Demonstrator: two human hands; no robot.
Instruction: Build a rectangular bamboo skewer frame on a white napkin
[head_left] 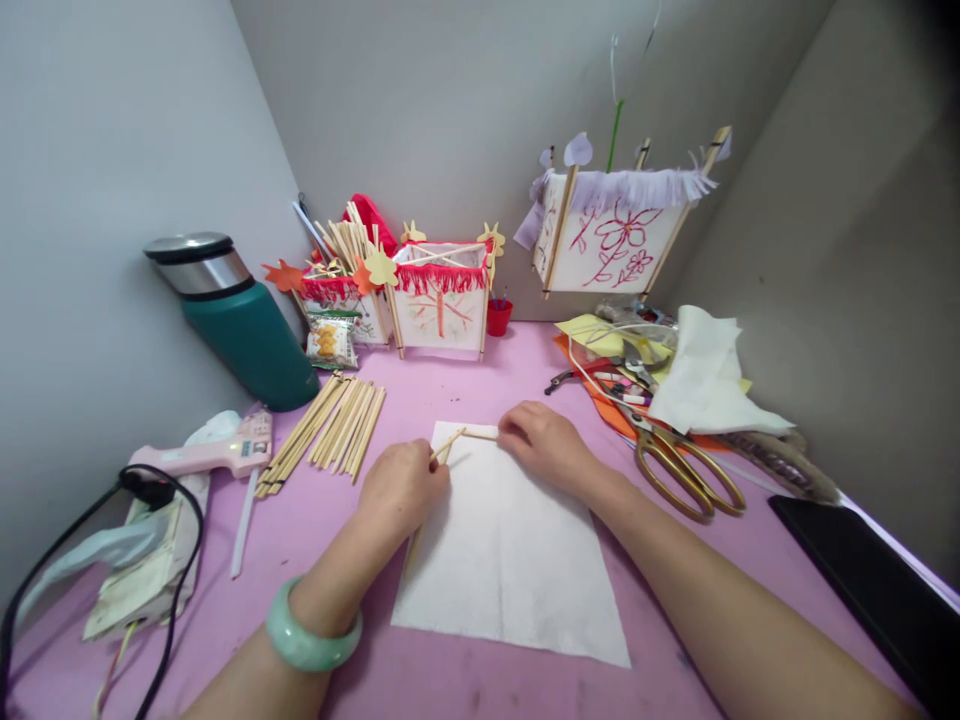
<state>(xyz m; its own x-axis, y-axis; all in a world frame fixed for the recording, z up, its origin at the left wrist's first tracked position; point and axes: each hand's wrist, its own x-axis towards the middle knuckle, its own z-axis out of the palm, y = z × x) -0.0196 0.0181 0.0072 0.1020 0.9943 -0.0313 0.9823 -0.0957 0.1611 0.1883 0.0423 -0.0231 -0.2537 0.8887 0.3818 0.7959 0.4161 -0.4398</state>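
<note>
My left hand (405,487), with a pale green bangle (313,628) at its wrist, is closed on a thin wooden stick (450,443) over a white paper sheet (517,580). My right hand (541,445) pinches the right end of another wooden stick (480,434), which lies along the sheet's far edge. The two sticks meet near the sheet's far left corner. A further stick (413,552) runs along the sheet's left edge, partly hidden under my left hand. Left of the sheet, several bamboo sticks (349,430) lie in a pile.
A glue gun (217,445) with a black cable and a teal bottle (247,325) stand at the left. Decorated paper lanterns (441,310) are at the back; another lantern (615,235) hangs back right. Gold scissors (686,470), crumpled white cloth (701,370) and a black tablet-like slab (862,580) lie at the right.
</note>
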